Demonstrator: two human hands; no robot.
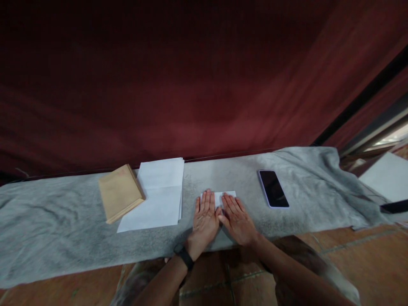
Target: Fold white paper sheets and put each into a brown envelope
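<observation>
A small piece of white paper [218, 198] lies on the grey cloth, mostly covered by my hands. My left hand [205, 216] rests flat on its left part, fingers stretched out and pointing away from me. Flat on its right part is my right hand [237, 219], fingers also extended. The two thumbs meet or nearly meet over the middle. Only the far edge and a strip between the hands show, so I cannot tell how the paper is folded. A dark watch [184, 256] sits on my left wrist.
Left of my hands lie white sheets [161, 195], with a stack of brown envelopes [121, 193] over their left edge. A phone [273, 189] lies to the right. Grey cloth [63, 229] covers the long surface, and a dark red curtain [191, 93] hangs behind it.
</observation>
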